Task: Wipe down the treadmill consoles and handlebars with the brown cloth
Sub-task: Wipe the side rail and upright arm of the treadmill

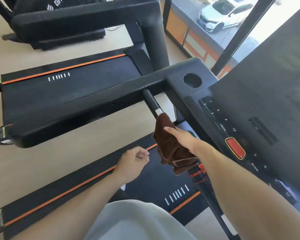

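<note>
Head view: right hand (182,138) wrapped around brown cloth (171,148), gripping it onto black handlebar (151,103) beside console (235,122). Left hand (134,161) apart, fingers loosely curled, holding nothing. Round cup holder (192,80) in console corner, dark inside, contents unclear.

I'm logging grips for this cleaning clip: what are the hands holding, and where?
The right hand grips the brown cloth by its middle, wrapped around the handlebar. The left hand holds nothing.
</note>
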